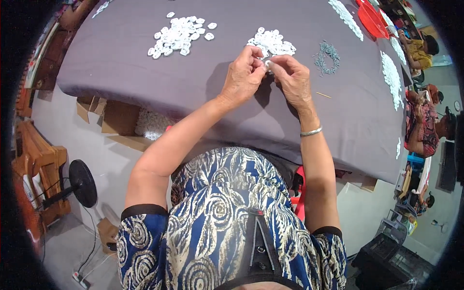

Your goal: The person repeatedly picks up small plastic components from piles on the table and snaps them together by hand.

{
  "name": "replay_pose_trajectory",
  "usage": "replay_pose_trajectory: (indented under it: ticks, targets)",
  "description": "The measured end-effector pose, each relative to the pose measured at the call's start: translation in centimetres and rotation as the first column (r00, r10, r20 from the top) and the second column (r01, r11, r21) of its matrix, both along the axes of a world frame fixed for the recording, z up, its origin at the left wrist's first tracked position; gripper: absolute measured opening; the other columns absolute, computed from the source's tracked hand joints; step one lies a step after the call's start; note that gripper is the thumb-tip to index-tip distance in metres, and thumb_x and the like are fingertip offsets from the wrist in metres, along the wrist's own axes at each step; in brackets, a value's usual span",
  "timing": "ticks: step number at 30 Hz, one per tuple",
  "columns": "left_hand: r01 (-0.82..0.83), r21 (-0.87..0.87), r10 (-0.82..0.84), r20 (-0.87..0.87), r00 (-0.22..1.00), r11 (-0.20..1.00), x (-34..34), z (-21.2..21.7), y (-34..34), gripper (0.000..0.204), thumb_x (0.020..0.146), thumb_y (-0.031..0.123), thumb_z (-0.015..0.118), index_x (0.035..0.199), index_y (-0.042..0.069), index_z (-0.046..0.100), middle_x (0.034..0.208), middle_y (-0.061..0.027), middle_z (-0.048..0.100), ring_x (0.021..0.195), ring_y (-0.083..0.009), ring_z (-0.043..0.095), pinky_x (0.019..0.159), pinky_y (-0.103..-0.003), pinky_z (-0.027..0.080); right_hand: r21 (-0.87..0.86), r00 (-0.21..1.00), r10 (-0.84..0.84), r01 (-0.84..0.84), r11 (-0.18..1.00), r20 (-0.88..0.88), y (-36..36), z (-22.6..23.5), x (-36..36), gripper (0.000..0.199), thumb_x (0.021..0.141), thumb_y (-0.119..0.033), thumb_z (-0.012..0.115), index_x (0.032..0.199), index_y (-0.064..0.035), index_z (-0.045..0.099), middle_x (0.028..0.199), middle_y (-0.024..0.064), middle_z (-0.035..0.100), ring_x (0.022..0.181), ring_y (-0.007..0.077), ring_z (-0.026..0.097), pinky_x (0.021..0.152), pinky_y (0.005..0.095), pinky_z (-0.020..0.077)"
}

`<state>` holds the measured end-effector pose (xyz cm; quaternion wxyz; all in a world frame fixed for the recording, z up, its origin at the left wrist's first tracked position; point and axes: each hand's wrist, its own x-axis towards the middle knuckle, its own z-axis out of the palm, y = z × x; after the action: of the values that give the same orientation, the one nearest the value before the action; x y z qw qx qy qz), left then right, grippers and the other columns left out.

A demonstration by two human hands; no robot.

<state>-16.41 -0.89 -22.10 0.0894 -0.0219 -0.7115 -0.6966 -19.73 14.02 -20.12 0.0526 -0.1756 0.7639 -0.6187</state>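
You are looking down from your own head at a table draped in a grey cloth [145, 58], and both your arms are reaching forward over it. Your left hand [243, 77] and your right hand [292, 79] are meeting at the fingertips just in front of a heap of small white plastic pieces [271, 43]. Between them you are pinching one small white piece [267, 63]; the thumb and forefingers of both hands are closing tightly on it, with the other fingers curling loosely. How the piece is turned is too small to tell.

The piece is looking light, rigid and smooth, so it is likely handling like a button or cap: easy to lift, easy to let slip. Taking hold at its rim with the fingertips seems the safest grip, and it probably needs little force.

A second, wider scatter of white pieces [180, 35] is lying farther to your left. A small ring-shaped cluster of thin grey metal parts [327, 56] is lying to your right of the heap, and a thin wooden stick [324, 95] is resting near your right wrist, which is wearing a silver bangle [311, 131]. Open cardboard boxes [121, 118] are sitting on the floor below the table edge.
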Motion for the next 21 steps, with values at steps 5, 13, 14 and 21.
replay_pose_trajectory:
  ticks: [5,13,14,21]
  targets:
    - [-0.02,0.088,0.02,0.003,1.0,0.996,-0.4,-0.3,-0.2,0.024,0.082,0.003,0.06,0.103,0.0,0.048,0.073,-0.0037,0.059,0.066,-0.0091,0.058,0.061,-0.026,0.049,0.073,0.974,0.019,-0.002,0.997,-0.224,0.1,-0.2,0.1,0.019,0.081,-0.004,0.068,0.098,-0.0016,0.063,0.082,-0.0009,0.062,0.07,0.0049,0.055,0.062,0.021,0.048]
    - [0.129,0.135,-0.134,0.025,0.991,0.982,-0.4,0.0,-0.8,0.024,0.084,0.005,0.058,0.106,0.001,0.049,0.075,-0.0013,0.059,0.062,-0.007,0.054,0.058,-0.024,0.048,0.187,0.917,0.028,0.051,0.981,-0.398,0.3,0.6,0.3,0.023,0.073,-0.002,0.07,0.095,-0.0025,0.064,0.078,0.0023,0.06,0.064,0.0084,0.055,0.059,0.023,0.048]
    - [0.165,0.152,-0.171,0.022,0.985,0.974,-0.4,0.1,-0.9,0.023,0.085,0.005,0.057,0.107,0.001,0.05,0.075,-0.0009,0.058,0.061,-0.0069,0.053,0.057,-0.024,0.047,0.195,0.915,0.033,0.051,0.979,-0.403,0.3,0.7,0.3,0.022,0.072,-0.002,0.07,0.094,-0.0027,0.065,0.078,0.0027,0.06,0.064,0.0086,0.055,0.059,0.0232,0.048]
    - [0.191,0.215,-0.213,0.085,0.973,0.958,-0.4,1.2,-1.1,0.027,0.089,0.005,0.057,0.115,0.001,0.049,0.08,-0.0007,0.058,0.068,-0.007,0.053,0.062,-0.02,0.044,0.224,0.883,0.052,0.061,0.973,-0.466,0.2,1.2,0.6,0.02,0.072,-0.002,0.068,0.092,-0.0028,0.065,0.078,0.0043,0.059,0.06,0.0097,0.056,0.056,0.0235,0.0485]
